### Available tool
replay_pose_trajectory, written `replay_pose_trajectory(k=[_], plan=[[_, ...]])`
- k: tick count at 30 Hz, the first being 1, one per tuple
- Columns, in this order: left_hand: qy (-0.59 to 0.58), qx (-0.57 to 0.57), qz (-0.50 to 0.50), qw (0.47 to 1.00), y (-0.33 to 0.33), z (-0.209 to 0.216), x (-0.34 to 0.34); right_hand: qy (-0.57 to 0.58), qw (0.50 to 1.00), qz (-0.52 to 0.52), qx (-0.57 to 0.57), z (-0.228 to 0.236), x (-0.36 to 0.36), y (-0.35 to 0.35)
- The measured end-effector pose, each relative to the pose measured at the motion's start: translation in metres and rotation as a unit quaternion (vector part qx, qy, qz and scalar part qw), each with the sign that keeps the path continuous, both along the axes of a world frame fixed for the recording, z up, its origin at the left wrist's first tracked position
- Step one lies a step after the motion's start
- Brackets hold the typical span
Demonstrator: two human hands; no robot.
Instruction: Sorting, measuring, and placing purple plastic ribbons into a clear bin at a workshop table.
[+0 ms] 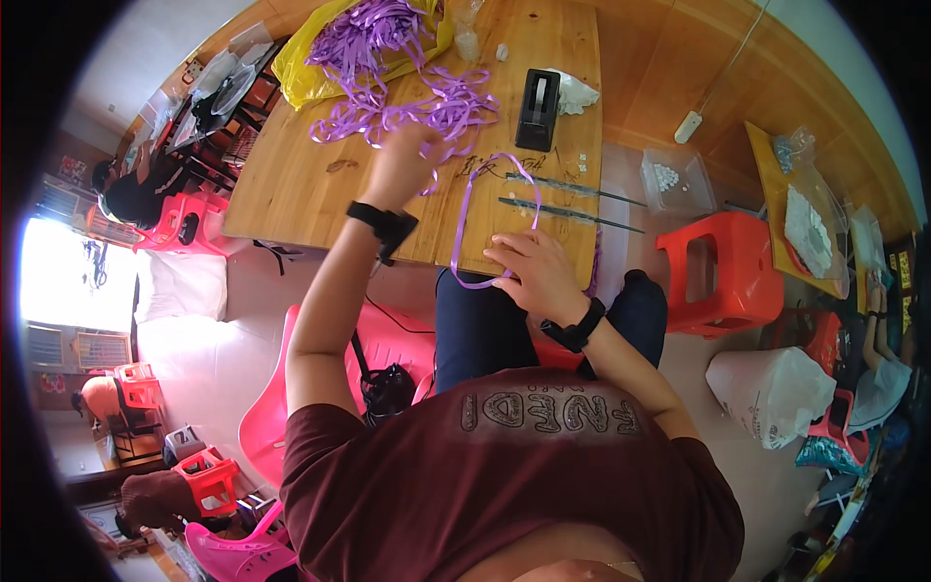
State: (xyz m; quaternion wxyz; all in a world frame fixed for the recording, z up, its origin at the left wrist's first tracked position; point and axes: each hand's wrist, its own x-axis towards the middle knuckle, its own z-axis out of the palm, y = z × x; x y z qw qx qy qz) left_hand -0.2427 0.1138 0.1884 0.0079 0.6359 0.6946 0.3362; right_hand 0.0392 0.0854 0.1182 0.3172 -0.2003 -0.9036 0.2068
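Note:
My left hand is over the near edge of a loose heap of shiny purple ribbon. It is smeared by motion, and its fingers are mostly hidden. My right hand is at the table's front edge, with its thumb and fingers closed about a purple ribbon loop. The loop stands out to the left of that hand and arches over the wood. Just beyond the right hand, two thin dark rods lie side by side, reaching past the table's right edge.
More ribbon fills a yellow plastic bag at the far left of the wooden table. A black tape dispenser stands near crumpled white plastic. Right of the table are a clear box of white pieces and a red stool.

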Motion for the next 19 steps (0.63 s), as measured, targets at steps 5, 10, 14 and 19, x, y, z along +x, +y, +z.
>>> replay_pose_trajectory(k=[5, 10, 14, 19], plan=[[0.05, -0.123, -0.03, 0.991, 0.001, -0.042, 0.03, -0.009, 1.0, 0.005, 0.002, 0.006, -0.003, -0.002], [0.074, -0.134, -0.026, 0.988, 0.006, -0.049, 0.025, 0.056, 0.998, 0.007, -0.027, -0.005, -0.003, 0.003], [-0.041, -0.105, -0.079, 0.991, -0.026, -0.008, 0.066, 0.156, 0.964, -0.067, -0.202, 0.01, 0.009, 0.021], [-0.057, -0.04, -0.123, 0.99, -0.067, 0.022, 0.107, 0.184, 0.95, -0.112, -0.226, 0.027, 0.011, 0.037]])
